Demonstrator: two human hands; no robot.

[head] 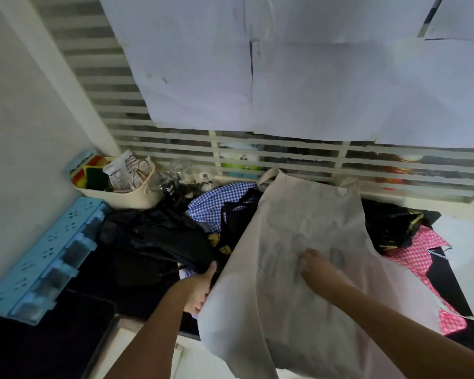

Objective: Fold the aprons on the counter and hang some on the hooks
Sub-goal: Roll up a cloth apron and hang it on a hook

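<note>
A cream apron (307, 220) with a faint grey print lies spread over the pile on the dark counter (137, 296), its lower part hanging over the front edge. My left hand (200, 285) grips the apron's left edge, thumb up. My right hand (311, 262) rests on the middle of the apron, fingertips on the cloth. Beneath it lie a blue checked apron (214, 203), a black apron with yellow print (159, 236) and, to the right, a pink checked apron (413, 255) beside another black one (389, 225). No hooks are in view.
A cream basket (126, 195) with sponges and packets stands at the back left, glassware (175, 173) beside it. A light blue plastic rack (47, 258) lies along the left wall. White paper sheets (285, 77) cover the slatted window behind the counter.
</note>
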